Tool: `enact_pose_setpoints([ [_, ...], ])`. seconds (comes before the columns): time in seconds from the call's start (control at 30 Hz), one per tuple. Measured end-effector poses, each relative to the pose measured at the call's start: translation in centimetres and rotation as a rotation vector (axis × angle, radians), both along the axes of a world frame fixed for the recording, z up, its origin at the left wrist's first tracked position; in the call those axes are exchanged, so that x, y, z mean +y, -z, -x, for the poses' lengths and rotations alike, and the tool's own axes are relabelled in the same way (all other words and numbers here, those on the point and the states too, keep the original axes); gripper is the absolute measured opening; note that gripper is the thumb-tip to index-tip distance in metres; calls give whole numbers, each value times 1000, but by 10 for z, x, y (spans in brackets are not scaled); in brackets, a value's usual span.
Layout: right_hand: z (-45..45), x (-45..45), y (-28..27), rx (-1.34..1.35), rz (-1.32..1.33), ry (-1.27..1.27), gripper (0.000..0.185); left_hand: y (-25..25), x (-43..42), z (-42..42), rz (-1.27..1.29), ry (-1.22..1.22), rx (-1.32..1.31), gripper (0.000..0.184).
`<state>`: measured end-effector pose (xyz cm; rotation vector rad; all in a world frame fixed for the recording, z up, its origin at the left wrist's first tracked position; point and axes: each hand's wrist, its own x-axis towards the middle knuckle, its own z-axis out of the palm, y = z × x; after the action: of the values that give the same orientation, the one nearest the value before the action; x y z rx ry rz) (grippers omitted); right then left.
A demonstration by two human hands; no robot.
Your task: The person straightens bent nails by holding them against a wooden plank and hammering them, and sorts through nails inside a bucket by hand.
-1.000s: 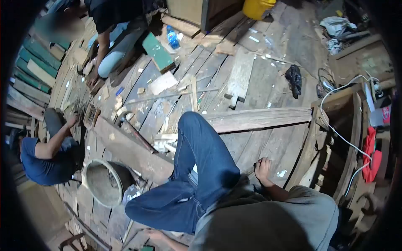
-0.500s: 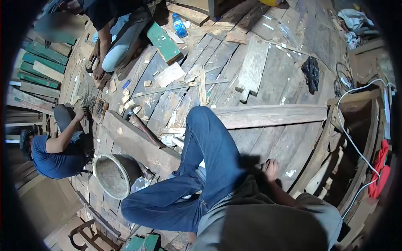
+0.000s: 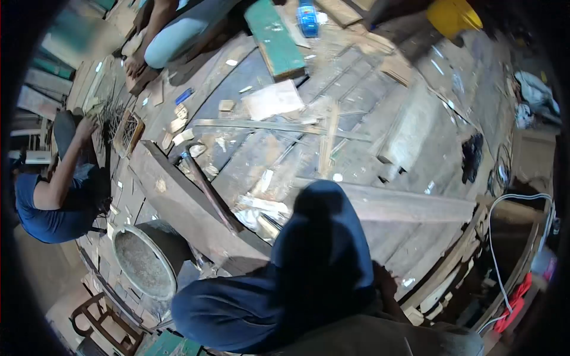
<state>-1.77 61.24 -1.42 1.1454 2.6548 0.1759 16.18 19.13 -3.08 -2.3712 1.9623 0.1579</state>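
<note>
My right hand is in deep shadow beside my bent knee, low over the floorboards; its fingers are too dark to make out. My left hand is out of view. My legs in blue jeans are folded in front of me. Just beyond my knee lies a long wooden plank. To the left, a hammer rests on a thick wooden beam, its head towards the far end.
A round bucket stands left of the beam. Two other people are at the left, one in a blue shirt. Wood scraps, a white board, a green block and a blue bottle lie about. An open wooden frame with a white cable is at right.
My view has shifted forward and down, so the floor things look larger. My right hand has gone from lit to shadowed, and more of the yellow object at the top shows.
</note>
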Motion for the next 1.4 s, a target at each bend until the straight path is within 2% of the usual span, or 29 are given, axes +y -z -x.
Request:
enact_pose_setpoints([
  [0.4,35,-7,5,-80,95,-38,49,15,-18,12,78,-241,-91,35],
  [0.6,27,8,-4,217,361,21,52,13,-12,-16,128,-314,-72,33],
  [0.63,25,8,-18,35,279,-34,54,12,-9,-26,144,-333,-70,33],
  [0.67,20,-3,-23,-29,201,-12,59,9,-8,-37,145,-342,-61,33],
  [0.7,-15,60,53,132,322,53,66,3,-6,-48,150,-346,-65,32],
  [0.8,19,10,-2,-59,350,-60,66,-2,3,-78,138,-397,-121,31],
  [1.0,38,-29,-50,-137,426,-223,68,-12,12,-91,139,-532,-103,29],
  [1.07,43,-41,-54,-165,441,-283,69,-23,13,-78,135,-594,-104,28],
  [1.1,44,-45,-58,-175,444,-308,69,-13,22,-89,138,-624,-102,27],
  [1.13,44,-50,-61,-187,448,-329,70,5,32,-107,141,-640,-110,27],
  [1.17,44,-55,-63,-198,455,-346,70,45,30,-116,151,-653,-111,27],
  [1.27,44,-59,-68,-216,471,-374,71,12,18,-101,175,-655,-122,25],
  [1.4,37,-64,-74,-236,501,-363,72,25,17,-98,233,-567,-139,24],
])
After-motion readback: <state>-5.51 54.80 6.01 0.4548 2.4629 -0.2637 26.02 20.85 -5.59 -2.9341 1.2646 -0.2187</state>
